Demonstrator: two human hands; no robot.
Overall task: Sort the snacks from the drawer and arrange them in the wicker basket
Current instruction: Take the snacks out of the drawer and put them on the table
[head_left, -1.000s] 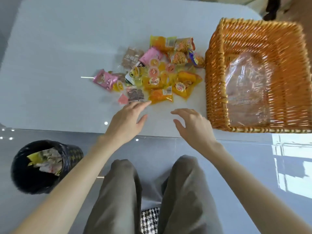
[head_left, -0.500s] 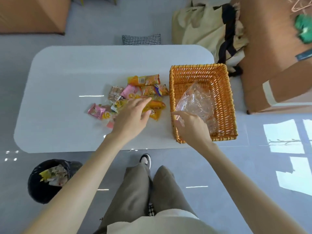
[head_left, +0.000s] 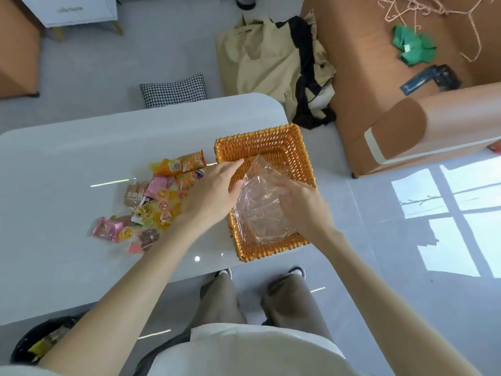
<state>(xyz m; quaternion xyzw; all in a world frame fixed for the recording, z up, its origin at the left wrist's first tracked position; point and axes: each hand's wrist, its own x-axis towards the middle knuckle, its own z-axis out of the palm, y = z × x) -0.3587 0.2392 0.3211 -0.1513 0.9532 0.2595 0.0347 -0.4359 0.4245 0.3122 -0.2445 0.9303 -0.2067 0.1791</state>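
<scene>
Both hands have come away from the heap and over to the wicker basket (head_left: pixel 271 132); the left hand (head_left: pixel 214 192), which lay over the packets a moment ago, now reaches across the basket's left rim, fingers stretched out, thumb at the edge of the clear plastic bag (head_left: pixel 260 215); the right hand (head_left: pixel 302 206) sits on that bag inside the basket, fingers bent onto the film, though I cannot tell whether it pinches; the snacks (head_left: pixel 162 204) lie piled on the desk (head_left: pixel 67 164) just left of the basket, none inside; I'd guess the bag comes out before sorting starts.
</scene>
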